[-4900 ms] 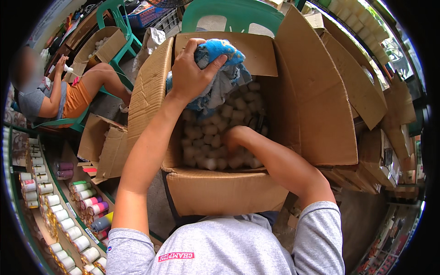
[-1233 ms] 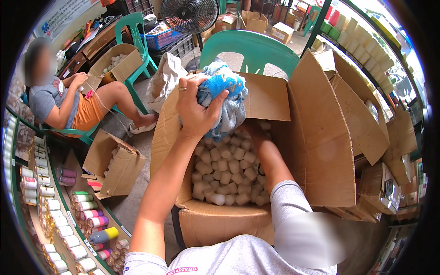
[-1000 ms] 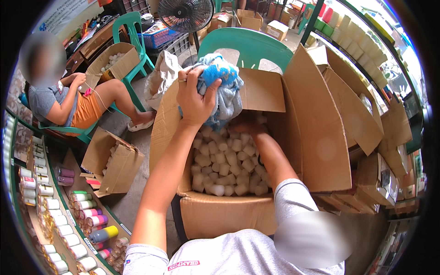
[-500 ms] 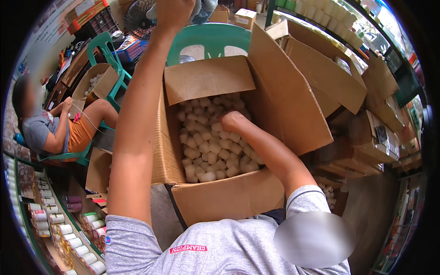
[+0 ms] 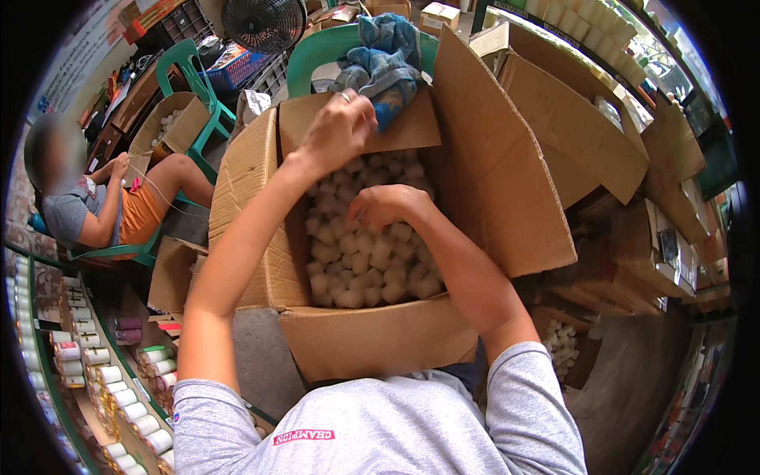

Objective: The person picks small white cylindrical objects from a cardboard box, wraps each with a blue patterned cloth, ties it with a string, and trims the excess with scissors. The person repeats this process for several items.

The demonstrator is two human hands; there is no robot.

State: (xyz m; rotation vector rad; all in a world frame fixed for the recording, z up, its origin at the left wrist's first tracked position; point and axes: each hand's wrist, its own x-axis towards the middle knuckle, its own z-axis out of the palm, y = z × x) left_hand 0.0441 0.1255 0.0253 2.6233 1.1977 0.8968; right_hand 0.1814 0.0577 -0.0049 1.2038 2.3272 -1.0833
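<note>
A large open cardboard box (image 5: pixel 247 210) stands before me, filled with small, off-white, stubby cylindrical pieces (image 5: pixel 372 265). My left hand (image 5: pixel 336 131) hovers over the box's back flap, its fingers loosely bent and apart, with nothing visible in them. Just beyond that hand, a crumpled blue-grey cloth (image 5: pixel 384 67) is draped over the back of a green plastic chair (image 5: pixel 313 63) and hangs down onto the flap. Above the pieces, my right hand (image 5: pixel 388 207) is bent downward, fingers somewhat apart and close to the heap; I see nothing held.
At the left a person (image 5: pixel 87 206) sits on a green chair, holding a pale cord. Near that person is a smaller carton (image 5: pixel 178 131). A black fan (image 5: pixel 265 24) stands behind. Spools (image 5: pixel 134 412) line the left shelf; more cartons (image 5: pixel 570 119) are stacked at the right.
My left hand came down and nearer from the top of the view; the cloth that was up with it now lies on the chair back. My right hand rose slightly from the pieces and shifted left.
</note>
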